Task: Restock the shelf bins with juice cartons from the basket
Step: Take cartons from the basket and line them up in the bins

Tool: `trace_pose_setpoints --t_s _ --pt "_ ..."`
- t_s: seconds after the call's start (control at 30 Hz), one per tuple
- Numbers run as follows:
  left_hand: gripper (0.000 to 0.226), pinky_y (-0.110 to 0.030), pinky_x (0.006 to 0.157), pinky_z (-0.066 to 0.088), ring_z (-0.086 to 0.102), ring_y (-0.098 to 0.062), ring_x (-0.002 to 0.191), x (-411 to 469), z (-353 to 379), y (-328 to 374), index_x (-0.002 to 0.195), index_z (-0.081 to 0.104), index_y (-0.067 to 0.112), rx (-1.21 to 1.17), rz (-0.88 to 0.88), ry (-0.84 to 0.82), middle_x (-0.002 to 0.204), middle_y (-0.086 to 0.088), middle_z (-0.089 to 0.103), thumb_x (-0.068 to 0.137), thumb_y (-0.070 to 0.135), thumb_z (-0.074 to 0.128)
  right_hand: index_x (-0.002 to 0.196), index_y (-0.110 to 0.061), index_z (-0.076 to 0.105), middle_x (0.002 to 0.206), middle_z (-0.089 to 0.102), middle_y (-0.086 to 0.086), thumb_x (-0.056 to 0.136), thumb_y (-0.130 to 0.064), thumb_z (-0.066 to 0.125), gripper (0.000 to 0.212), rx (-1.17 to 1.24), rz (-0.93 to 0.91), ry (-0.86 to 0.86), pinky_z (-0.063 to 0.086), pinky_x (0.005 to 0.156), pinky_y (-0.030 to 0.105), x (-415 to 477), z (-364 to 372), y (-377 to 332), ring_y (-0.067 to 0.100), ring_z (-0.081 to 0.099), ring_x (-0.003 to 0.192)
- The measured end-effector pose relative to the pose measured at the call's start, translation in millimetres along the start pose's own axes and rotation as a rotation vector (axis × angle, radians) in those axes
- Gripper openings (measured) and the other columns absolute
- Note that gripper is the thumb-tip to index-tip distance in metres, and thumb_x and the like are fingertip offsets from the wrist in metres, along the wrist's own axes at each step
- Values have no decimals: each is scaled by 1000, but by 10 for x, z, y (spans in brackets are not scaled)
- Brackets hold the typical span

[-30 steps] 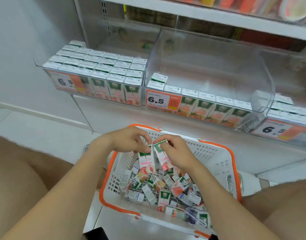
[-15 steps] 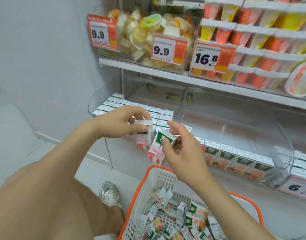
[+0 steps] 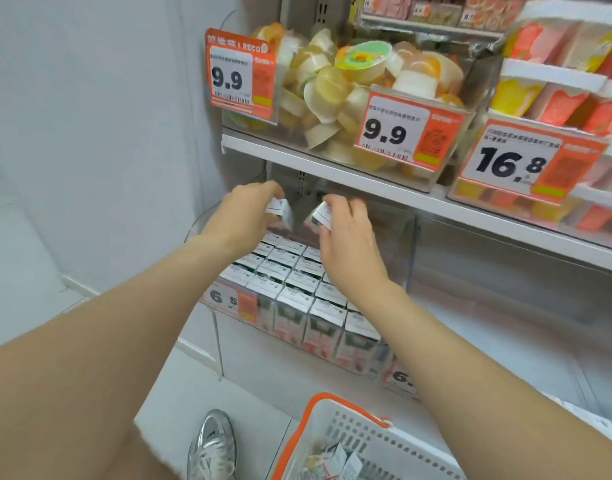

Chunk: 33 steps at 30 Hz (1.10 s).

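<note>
Both hands were up at the shelf bin (image 3: pixel 409 251), each gripping one juice carton.

Left hand (image 3: pixel 242 220): fingers curled round the left carton (image 3: pixel 277 209), which was tilted with its top label toward the camera. Right hand (image 3: pixel 349 247): fingertips pinching the right carton (image 3: pixel 321 216), also tilted. The two cartons were near each other but not touching, above the far end of the packed cartons (image 3: pixel 294 282) that lay below both wrists. The basket (image 3: pixel 299 434) sat well below the right forearm, with more cartons inside.

Risks, as judged:
- The rows under the hands looked full edge to edge, and any free slot beyond the fingertips was hidden by the hands. With no gap there, a carton set down would perch on the row tops and topple.
- Both cartons were off vertical — released that way, either could land on its side or knock over a neighbour.
- The upper shelf (image 3: pixel 332 171) ran just above the knuckles. Lifting to clear the rows could strike its edge and loosen the pinch.
- The hands were close together — lowering both at once could jam one carton against the other.
- A dropped carton might slip behind the rows or fall out toward the floor.
</note>
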<state>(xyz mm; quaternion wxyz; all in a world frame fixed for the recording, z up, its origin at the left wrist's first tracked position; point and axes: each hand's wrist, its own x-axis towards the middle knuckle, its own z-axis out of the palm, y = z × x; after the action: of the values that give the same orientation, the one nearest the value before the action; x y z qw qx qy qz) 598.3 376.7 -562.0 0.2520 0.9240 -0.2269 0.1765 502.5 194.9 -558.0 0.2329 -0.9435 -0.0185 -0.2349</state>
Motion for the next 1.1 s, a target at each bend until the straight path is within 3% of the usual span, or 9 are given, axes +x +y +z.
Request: trace_pose_setpoints --t_s 0.13,0.27,0.4,0.53,0.63,0.77,0.87,0.93,1.1 --pt "50 -47 88 53 64 -33 111 151 201 -39 136 60 30 189 95 -68 120 -4 68 94 3 67 141 -16 52 130 61 19 101 -6 55 41 -30 113 -147 53 99 49 416 284 79 42 61 118" --pt "69 -49 105 33 51 -32 121 206 305 -112 144 53 42 445 44 -272 121 1 68 94 -6 53 147 -18 51 147 54 10 105 -22 58 44 26 144 -371 43 109 38 677 456 177 31 52 134" --pt "82 -51 110 32 40 -37 132 227 340 -111 153 44 42 376 -16 -469 139 -8 51 90 -10 42 139 -10 60 141 60 8 99 -18 55 41 54 224 -557 47 104 33 775 568 245 28 56 130" --pt "74 -51 104 44 47 -39 126 178 299 -135 153 44 29 250 -18 -493 136 -12 45 89 -8 42 119 3 66 123 68 23 88 -17 47 41 78 249 -608 52 102 50 771 544 234 39 63 117" --pt "65 -53 97 50 56 -38 116 72 232 -110 149 47 20 183 -25 -444 131 -11 47 90 -7 45 129 -3 57 128 61 14 96 -16 44 37 -16 216 -636 50 92 36 687 467 159 33 59 115" --pt "33 -52 96 49 55 -37 115 -145 73 75 131 57 19 217 17 -376 125 -10 54 98 15 53 115 -8 58 116 61 15 93 -16 50 25 -98 92 -358 54 82 42 360 258 -44 35 59 104" --pt "5 -35 79 47 59 -29 97 -346 -159 373 93 61 27 111 34 -434 91 4 59 93 21 60 101 -15 65 102 67 10 87 -20 51 20 -54 51 -170 56 77 44 -112 -33 -251 33 62 94" --pt "19 -30 63 40 56 -21 77 -552 -340 652 74 55 28 42 59 -538 71 9 57 89 19 63 86 -22 62 89 68 5 84 -24 48 14 -25 46 -122 55 68 42 -503 -251 -363 32 61 84" --pt "12 -23 57 47 66 -11 61 -1255 -418 1282 77 68 19 29 104 -983 63 6 67 85 24 74 66 -15 62 67 65 4 80 -24 51 20 106 160 -416 53 59 36 -1414 -752 -359 25 62 70"
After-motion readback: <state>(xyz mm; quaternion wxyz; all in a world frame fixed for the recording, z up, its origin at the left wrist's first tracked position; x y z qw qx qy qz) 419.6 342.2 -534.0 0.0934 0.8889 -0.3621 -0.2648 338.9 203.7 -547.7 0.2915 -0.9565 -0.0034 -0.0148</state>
